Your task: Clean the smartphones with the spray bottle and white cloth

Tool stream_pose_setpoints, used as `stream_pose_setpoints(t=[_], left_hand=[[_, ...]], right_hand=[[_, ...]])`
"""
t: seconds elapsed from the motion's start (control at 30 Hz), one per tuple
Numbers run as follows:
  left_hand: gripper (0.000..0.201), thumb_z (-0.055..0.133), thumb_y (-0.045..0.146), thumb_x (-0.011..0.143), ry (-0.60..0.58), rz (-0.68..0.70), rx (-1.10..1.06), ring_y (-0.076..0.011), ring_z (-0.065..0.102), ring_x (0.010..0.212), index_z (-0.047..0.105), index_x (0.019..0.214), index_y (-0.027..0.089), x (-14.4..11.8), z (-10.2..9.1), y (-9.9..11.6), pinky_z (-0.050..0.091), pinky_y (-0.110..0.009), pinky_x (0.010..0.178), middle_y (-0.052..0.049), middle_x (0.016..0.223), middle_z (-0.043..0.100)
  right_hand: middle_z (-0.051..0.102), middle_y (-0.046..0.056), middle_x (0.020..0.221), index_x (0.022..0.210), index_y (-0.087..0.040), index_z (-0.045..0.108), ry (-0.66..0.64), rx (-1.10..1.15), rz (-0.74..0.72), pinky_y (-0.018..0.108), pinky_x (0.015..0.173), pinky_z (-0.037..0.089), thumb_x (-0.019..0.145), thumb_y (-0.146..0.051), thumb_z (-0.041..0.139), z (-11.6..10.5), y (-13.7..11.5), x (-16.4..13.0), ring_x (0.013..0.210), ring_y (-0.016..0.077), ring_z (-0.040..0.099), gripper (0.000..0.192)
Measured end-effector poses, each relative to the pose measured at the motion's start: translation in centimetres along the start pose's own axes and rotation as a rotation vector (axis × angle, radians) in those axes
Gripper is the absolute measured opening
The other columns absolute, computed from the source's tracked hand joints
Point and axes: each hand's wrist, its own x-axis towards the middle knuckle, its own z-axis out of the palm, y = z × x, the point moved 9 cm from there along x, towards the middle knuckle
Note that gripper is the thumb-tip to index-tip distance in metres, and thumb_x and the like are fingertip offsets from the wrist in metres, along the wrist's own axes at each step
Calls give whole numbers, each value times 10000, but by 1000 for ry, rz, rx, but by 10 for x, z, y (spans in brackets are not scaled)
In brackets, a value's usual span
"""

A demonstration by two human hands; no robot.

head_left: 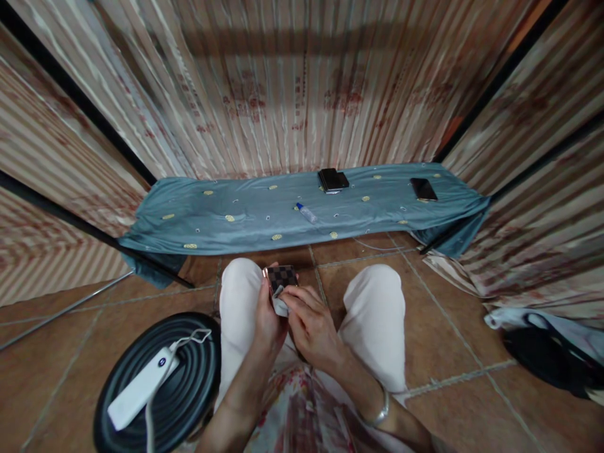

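I sit with my knees apart over a tiled floor. My left hand grips a small phone with a checkered back and a rose-gold edge, held upright between my knees. Against the phone's lower part my right hand presses a small white cloth. A bracelet shows on my right wrist.
A low bench under a teal cloth lies ahead, with a small blue-capped bottle, a dark wallet-like item and a dark phone. A black round stool with a white power bank stands left. A dark bag lies right.
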Motion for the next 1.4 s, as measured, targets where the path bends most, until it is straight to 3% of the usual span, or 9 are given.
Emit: stream_pose_setpoints(t=[0.27,0.5,0.7,0.9,1.0,1.13,1.23,1.4], left_hand=[[379,628,430,814,-21,-4,16,-215,707,906,612,1116,201,2,0,12,542,-323,795,-45,876,739],[265,506,369,909,5,67,-25,-217,712,898,663,1040,201,3,-2,24,529,-389,879,-53,884,749],[317,436,353,950,6,-42,-25,-200,705,910,668,1099,198,-9,3,7,506,-403,943,-55,931,751],[280,495,321,923,38,-71,23,-187,612,1163,706,1050,188,-11,1,-15,413,-320,1061,-50,1065,737],[280,567,359,880,-36,-35,96,-207,528,1276,715,1042,186,-8,0,-21,343,-326,1119,-58,1150,713],[391,664,431,811,-199,98,381,-257,462,1334,700,1122,196,-8,3,-13,287,-360,1149,-83,1296,643],[410,677,404,809,-219,158,531,-243,476,1320,680,1172,214,-7,0,-4,309,-328,1129,-73,1344,611],[383,751,307,740,-234,118,557,-223,505,1286,713,1115,235,-8,3,2,376,-283,1074,-47,1268,661]], right_hand=[[644,107,1128,1229,-171,566,-39,-32,-50,368,910,536,936,-55,392,4,-9,-5,1037,211,547,360],[645,143,1131,1275,-137,558,40,-218,-104,395,900,547,932,-57,391,1,7,-12,1032,236,563,390],[636,133,1190,1338,-191,544,112,-212,14,413,926,544,932,-63,367,-8,31,-12,1090,232,576,461],[569,141,1333,1419,-190,456,45,-159,-44,446,1023,487,946,-81,382,-5,19,-2,1233,238,504,490],[556,127,1363,1421,-205,450,36,-131,-48,456,1040,469,960,-105,377,-9,22,3,1258,233,494,478],[631,97,1270,1341,-224,536,-7,-33,26,454,1022,474,976,-161,386,-19,40,10,1203,220,545,399],[657,79,1226,1294,-239,576,-74,76,54,425,1001,482,985,-192,402,-25,42,16,1161,206,568,357],[667,73,1198,1272,-240,590,-184,161,27,407,1001,470,1003,-232,397,-29,31,23,1151,199,569,332]])
